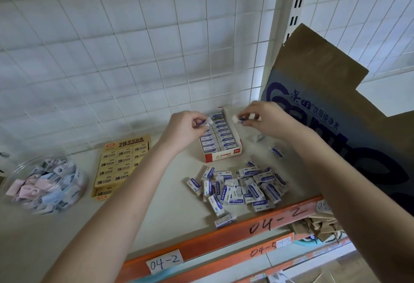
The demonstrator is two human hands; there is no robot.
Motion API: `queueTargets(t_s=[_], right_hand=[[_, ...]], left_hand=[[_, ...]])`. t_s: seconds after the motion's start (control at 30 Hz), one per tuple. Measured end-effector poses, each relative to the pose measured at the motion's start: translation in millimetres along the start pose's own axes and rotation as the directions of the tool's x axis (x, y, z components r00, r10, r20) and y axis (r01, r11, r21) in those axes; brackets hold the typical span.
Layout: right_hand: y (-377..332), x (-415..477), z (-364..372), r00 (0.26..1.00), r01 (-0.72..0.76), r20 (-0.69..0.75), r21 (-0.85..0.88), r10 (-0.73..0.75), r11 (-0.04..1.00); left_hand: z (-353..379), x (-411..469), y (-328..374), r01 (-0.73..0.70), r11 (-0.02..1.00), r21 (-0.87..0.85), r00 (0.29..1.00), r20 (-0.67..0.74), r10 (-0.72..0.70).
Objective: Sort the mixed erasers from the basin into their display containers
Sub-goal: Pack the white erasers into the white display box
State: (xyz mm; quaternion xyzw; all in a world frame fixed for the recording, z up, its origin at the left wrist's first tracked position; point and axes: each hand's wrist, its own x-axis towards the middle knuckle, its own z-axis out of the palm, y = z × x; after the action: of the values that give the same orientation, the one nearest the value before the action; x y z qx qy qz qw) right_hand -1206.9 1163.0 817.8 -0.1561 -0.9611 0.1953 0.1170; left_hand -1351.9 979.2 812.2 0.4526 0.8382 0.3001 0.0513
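Nearest, behind the orange shelf edge (201, 241) with its handwritten "04-2" labels, a loose pile of white erasers in blue "ERASER" sleeves (237, 188) lay unsorted on the shelf, and a few strays sat apart to the right. To the left stood a clear round tub (13, 170) of mixed pastel erasers, and beside it a yellow 2B display box (121, 166) that looked packed full. Further back, the red-and-white display box (224, 157) held two neat rows of the blue-sleeved kind, seemingly with room only at its far end. By that reckoning, sorting was well underway but far from done. Over that far end, the left hand (186, 126) pinched one blue-sleeved eraser (205, 122) in curled fingertips, and the right hand (262, 119) pinched another eraser (240, 119) likewise. A white wire grid (134, 47) backed the shelf.
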Motion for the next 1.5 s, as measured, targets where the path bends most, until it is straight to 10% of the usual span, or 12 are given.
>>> queueTargets(t_s=[0.33, 0.97, 1.5], right_hand=[[-9.7, 60.6, 36.6, 0.996, -0.029, 0.080, -0.109, 0.038, 0.994], [-9.4, 78.5, 76.2, 0.988, -0.155, -0.063, -0.255, 0.144, 0.954], [-10.5, 69.5, 87.6, 0.965, -0.231, -0.121, 0.013, 0.230, 0.973]], left_hand=[[35.4, 55.1, -23.8, 0.046, 0.885, 0.464, 0.989, 0.103, -0.106], [52.5, 50.9, -30.0, 0.212, 0.905, 0.369, 0.977, -0.102, -0.188], [55.9, 47.0, -31.1, 0.194, 0.957, 0.217, 0.980, -0.094, -0.178]])
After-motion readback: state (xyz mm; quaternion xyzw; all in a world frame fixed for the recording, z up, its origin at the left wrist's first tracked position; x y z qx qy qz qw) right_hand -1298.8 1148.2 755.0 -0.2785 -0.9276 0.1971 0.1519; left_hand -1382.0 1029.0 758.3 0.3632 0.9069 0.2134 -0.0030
